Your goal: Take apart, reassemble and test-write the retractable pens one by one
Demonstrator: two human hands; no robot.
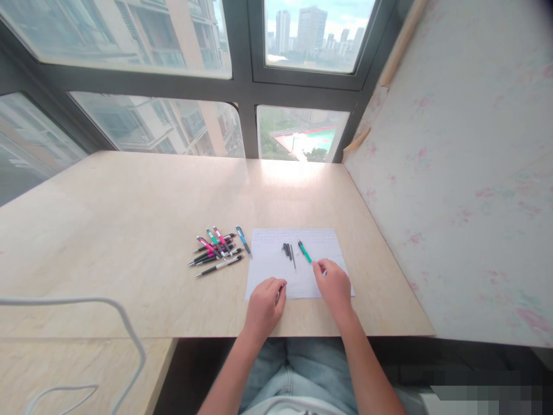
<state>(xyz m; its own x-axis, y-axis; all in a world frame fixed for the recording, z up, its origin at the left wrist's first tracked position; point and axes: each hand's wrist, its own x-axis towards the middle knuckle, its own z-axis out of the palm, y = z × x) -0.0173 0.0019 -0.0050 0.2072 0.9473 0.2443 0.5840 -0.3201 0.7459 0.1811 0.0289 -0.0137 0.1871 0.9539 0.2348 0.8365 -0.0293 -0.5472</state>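
A white sheet of paper (268,259) with faint writing along its top lies before me. My right hand (334,285) is closed, its thumb and fingertips pinching at the lower end of a green pen (305,252) with a dark top. Some small grey bit shows by that thumb. Over the sheet's lower left edge, my left hand (266,302) is curled closed; a small dark piece peeks out between thumb and fingers, too hidden to name. Between the hands and farther up lie small black pen parts (287,251) and a thin dark refill (293,258).
Left of the paper is a loose pile of several pens (213,248), with a blue pen (243,241) by the sheet's edge. A white cable (125,323) curves at lower left. Windows (302,135) stand behind the wooden tabletop (151,202); a flowered wall (453,190) borders the right.
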